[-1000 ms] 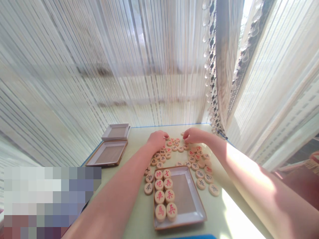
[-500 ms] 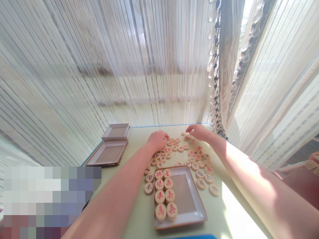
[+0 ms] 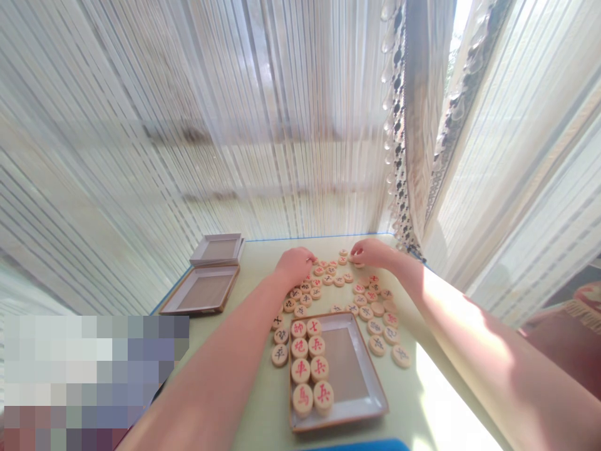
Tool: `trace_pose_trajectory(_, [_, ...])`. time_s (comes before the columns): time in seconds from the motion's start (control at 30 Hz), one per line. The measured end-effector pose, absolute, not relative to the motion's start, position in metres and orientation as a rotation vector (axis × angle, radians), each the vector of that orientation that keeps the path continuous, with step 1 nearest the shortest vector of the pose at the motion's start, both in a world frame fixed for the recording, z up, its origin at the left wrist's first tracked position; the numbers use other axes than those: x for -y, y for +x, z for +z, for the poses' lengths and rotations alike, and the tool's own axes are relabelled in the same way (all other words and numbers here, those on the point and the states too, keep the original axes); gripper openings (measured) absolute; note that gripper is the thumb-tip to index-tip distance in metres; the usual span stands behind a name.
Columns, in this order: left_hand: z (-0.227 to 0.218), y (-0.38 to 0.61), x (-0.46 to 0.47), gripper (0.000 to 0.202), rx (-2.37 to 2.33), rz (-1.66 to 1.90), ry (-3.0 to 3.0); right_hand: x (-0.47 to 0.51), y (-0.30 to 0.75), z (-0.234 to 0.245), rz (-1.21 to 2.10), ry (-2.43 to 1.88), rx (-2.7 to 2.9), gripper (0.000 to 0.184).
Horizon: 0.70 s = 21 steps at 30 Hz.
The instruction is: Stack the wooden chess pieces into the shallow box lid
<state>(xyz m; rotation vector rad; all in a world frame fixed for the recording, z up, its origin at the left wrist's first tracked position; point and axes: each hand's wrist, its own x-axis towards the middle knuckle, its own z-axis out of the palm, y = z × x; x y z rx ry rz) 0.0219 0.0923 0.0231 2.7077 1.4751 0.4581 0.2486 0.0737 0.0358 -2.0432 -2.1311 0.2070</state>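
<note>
Round wooden chess pieces (image 3: 361,300) with red or dark characters lie scattered over a pale green table (image 3: 263,401). A shallow grey tray (image 3: 350,369) near me holds two columns of red-marked pieces (image 3: 307,363) along its left side. My left hand (image 3: 295,264) rests with curled fingers on the far pieces at the left of the scatter. My right hand (image 3: 373,252) reaches to the far edge of the scatter, fingertips pinched around a piece (image 3: 353,257) there.
Two open box halves (image 3: 206,291) lie at the table's left, one behind the other. Sheer striped curtains (image 3: 188,125) hang close behind the table, with a beaded drape (image 3: 399,156) at the right. A blurred patch covers the lower left corner.
My right hand moved from the middle of the far pieces out to the far right edge of the scatter, then drew slightly back. My left hand stayed in place.
</note>
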Motion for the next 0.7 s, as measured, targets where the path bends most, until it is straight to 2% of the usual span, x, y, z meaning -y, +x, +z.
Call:
trace_pose_trajectory(0.17, [0.0212,0.0242,-0.0897,0.029,-1.488,0.471,2.749,-0.0715,0.2451,0.037,0.262,-1.948,2.153,0.028])
trace_pose_trajectory(0.4, [0.0228,0.0245,-0.0888,0.023,-1.501,0.442,2.749,-0.0718,0.2496,0.0334,0.335,-1.904,2.135,0.026])
trace_pose_trajectory(0.7, [0.0237,0.0243,-0.0897,0.026,-1.512,0.398,2.748,-0.0692,0.2475,0.0357,0.425,-1.835,2.149,0.024])
